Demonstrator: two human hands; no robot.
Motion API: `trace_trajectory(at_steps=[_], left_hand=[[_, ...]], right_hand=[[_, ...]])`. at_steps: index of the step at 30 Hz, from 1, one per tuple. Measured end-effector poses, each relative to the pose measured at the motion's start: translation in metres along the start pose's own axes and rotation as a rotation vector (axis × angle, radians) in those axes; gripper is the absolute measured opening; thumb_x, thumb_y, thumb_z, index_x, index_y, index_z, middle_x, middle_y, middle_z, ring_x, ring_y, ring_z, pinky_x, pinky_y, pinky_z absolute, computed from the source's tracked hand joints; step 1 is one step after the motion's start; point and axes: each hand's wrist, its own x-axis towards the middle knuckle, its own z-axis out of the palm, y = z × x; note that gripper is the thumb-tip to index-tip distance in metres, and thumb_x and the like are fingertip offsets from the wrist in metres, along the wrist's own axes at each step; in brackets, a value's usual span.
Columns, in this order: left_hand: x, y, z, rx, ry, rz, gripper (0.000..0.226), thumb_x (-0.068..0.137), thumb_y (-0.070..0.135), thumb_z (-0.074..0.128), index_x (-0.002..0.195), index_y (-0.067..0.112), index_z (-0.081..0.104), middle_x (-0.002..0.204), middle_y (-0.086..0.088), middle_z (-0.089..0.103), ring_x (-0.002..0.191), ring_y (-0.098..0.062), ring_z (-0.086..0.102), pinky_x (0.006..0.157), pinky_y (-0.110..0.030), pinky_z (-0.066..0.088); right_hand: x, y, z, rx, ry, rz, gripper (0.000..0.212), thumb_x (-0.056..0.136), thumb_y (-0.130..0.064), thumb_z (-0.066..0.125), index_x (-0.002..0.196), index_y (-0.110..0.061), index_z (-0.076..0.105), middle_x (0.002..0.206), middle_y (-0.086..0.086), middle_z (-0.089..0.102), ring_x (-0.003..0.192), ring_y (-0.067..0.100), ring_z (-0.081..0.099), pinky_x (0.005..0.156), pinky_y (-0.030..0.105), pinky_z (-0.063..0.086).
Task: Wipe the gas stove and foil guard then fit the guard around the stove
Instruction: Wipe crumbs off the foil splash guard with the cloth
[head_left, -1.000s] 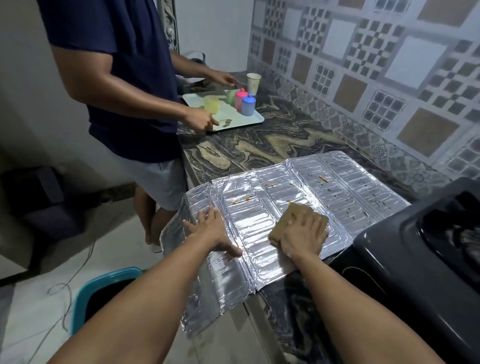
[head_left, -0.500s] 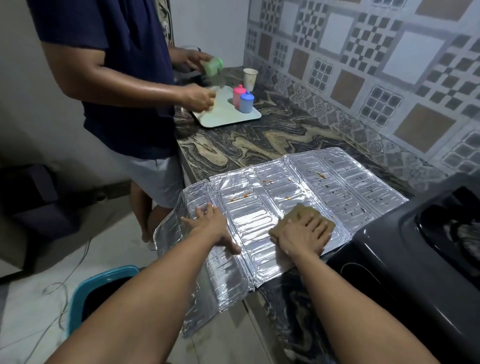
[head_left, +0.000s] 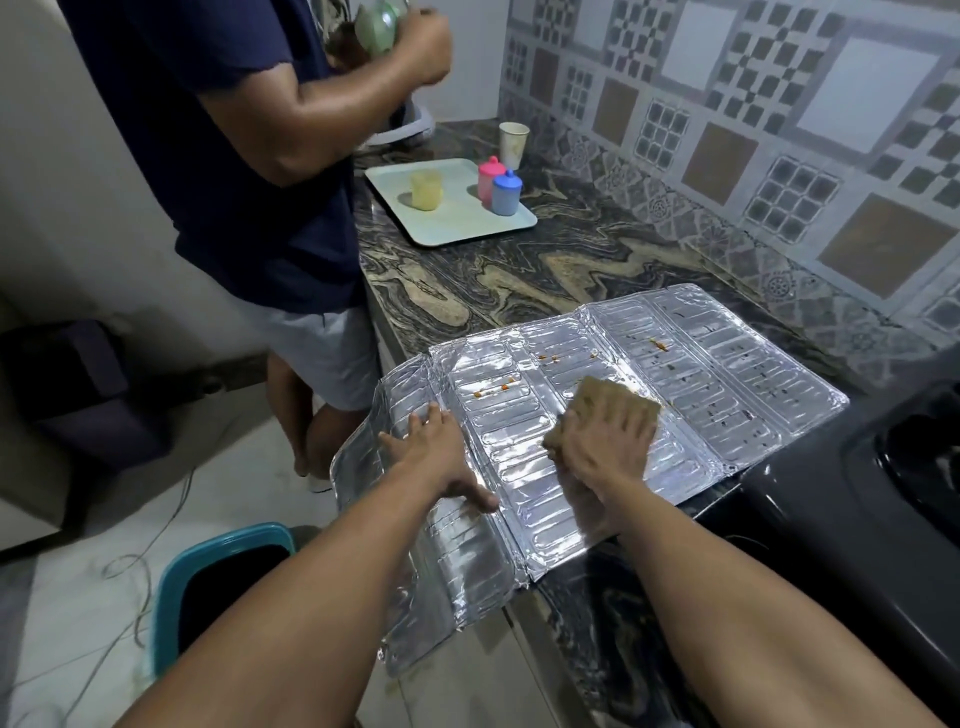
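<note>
Head view. The foil guard (head_left: 597, 415) lies unfolded flat on the marbled counter (head_left: 519, 270) at frame centre, its lower-left panels hanging past the counter edge. Orange specks mark its upper panels. The left hand (head_left: 436, 452) rests flat on the guard, fingers straight, gripping nothing. The right hand (head_left: 608, 447) presses a brown cloth (head_left: 608, 402) onto the guard with spread fingers.

The black gas stove (head_left: 857, 499) occupies the lower right, just beside the guard's right edge.

Upper centre: a pale tray (head_left: 457, 223) carries a yellow cup (head_left: 427, 190), a pink container (head_left: 491, 176) and a blue container (head_left: 506, 193); a paper cup (head_left: 514, 144) stands behind it. A second person (head_left: 234, 156) stands upper left at the counter. A teal bin (head_left: 218, 582) sits on the floor, lower left.
</note>
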Motion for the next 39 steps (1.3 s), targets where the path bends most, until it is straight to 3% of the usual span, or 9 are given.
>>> trace_trajectory(at_steps=[3, 5, 8, 10, 14, 17, 21, 33, 39], left_hand=[[0.002, 0.003, -0.002, 0.038, -0.011, -0.006, 0.143, 0.047, 0.07, 0.08, 0.154, 0.013, 0.004, 0.162, -0.012, -0.005, 0.148, -0.036, 0.0, 0.11, -0.072, 0.009], [0.002, 0.004, -0.003, 0.06, -0.008, -0.01, 0.142, 0.046, 0.07, 0.08, 0.154, 0.012, 0.009, 0.162, -0.012, 0.0, 0.148, -0.037, 0.004, 0.109, -0.073, 0.012], [0.002, 0.005, -0.006, 0.072, 0.007, -0.015, 0.141, 0.044, 0.07, 0.082, 0.152, 0.011, 0.014, 0.162, -0.011, 0.006, 0.147, -0.036, 0.01, 0.107, -0.073, 0.017], [0.002, 0.005, -0.005, 0.078, 0.01, -0.01, 0.142, 0.043, 0.071, 0.081, 0.152, 0.01, 0.014, 0.162, -0.011, 0.005, 0.147, -0.036, 0.009, 0.108, -0.072, 0.016], [0.006, 0.0, -0.004, -0.016, 0.016, 0.019, 0.151, 0.042, 0.077, 0.077, 0.152, 0.008, 0.001, 0.162, -0.014, -0.007, 0.148, -0.036, 0.0, 0.113, -0.068, 0.006], [0.014, -0.005, -0.007, -0.062, 0.112, 0.017, 0.154, 0.041, 0.079, 0.075, 0.152, 0.012, -0.009, 0.162, -0.012, -0.003, 0.148, -0.035, -0.002, 0.114, -0.064, 0.0], [0.02, -0.008, -0.006, -0.074, 0.018, -0.017, 0.157, 0.045, 0.076, 0.077, 0.15, 0.008, -0.017, 0.16, -0.01, -0.02, 0.147, -0.033, -0.015, 0.113, -0.064, -0.006], [0.027, -0.003, -0.009, -0.014, -0.053, -0.06, 0.155, 0.048, 0.073, 0.077, 0.149, 0.006, -0.02, 0.157, -0.011, -0.026, 0.146, -0.033, -0.018, 0.111, -0.066, -0.008], [0.029, -0.003, -0.01, -0.001, -0.058, -0.067, 0.155, 0.049, 0.071, 0.079, 0.149, 0.007, -0.02, 0.158, -0.009, -0.026, 0.146, -0.032, -0.018, 0.112, -0.068, -0.003]], right_hand=[[-0.005, -0.007, 0.001, 0.023, -0.023, -0.142, 0.066, 0.098, -0.049, 0.013, 0.154, -0.016, 0.001, 0.161, 0.015, 0.0, 0.148, 0.034, -0.006, 0.117, 0.051, -0.012], [-0.013, -0.004, 0.003, 0.034, 0.01, -0.176, 0.065, 0.097, -0.045, 0.026, 0.154, -0.016, 0.011, 0.161, 0.014, 0.009, 0.148, 0.034, -0.001, 0.118, 0.051, -0.008], [-0.025, 0.013, 0.005, 0.066, 0.086, -0.006, 0.08, 0.081, -0.044, 0.053, 0.148, -0.011, 0.025, 0.156, 0.012, 0.024, 0.145, 0.033, 0.013, 0.118, 0.05, 0.006], [-0.027, 0.022, 0.004, 0.071, 0.112, 0.13, 0.068, 0.09, -0.039, 0.043, 0.148, -0.008, 0.025, 0.157, 0.013, 0.022, 0.146, 0.034, 0.011, 0.117, 0.051, 0.006], [-0.026, 0.018, 0.004, 0.089, 0.104, 0.172, 0.063, 0.098, -0.038, 0.027, 0.152, -0.008, 0.016, 0.16, 0.014, 0.012, 0.148, 0.034, 0.002, 0.118, 0.05, 0.0], [-0.026, 0.019, 0.008, 0.068, 0.101, 0.18, 0.063, 0.098, -0.038, 0.025, 0.153, -0.01, 0.012, 0.161, 0.013, 0.01, 0.148, 0.034, 0.002, 0.118, 0.051, -0.001], [-0.015, 0.012, 0.007, 0.047, 0.071, 0.236, 0.068, 0.095, -0.038, 0.032, 0.152, -0.008, 0.012, 0.161, 0.014, 0.011, 0.147, 0.034, 0.002, 0.117, 0.055, 0.001], [0.054, -0.027, -0.001, 0.089, 0.039, 0.02, 0.064, 0.097, -0.034, 0.03, 0.152, -0.006, 0.012, 0.16, 0.013, 0.014, 0.148, 0.031, 0.003, 0.114, 0.056, 0.0], [0.077, -0.041, -0.006, 0.084, -0.009, -0.034, 0.079, 0.092, -0.041, 0.039, 0.153, -0.005, 0.004, 0.162, 0.012, 0.003, 0.148, 0.031, -0.003, 0.114, 0.056, -0.003]])
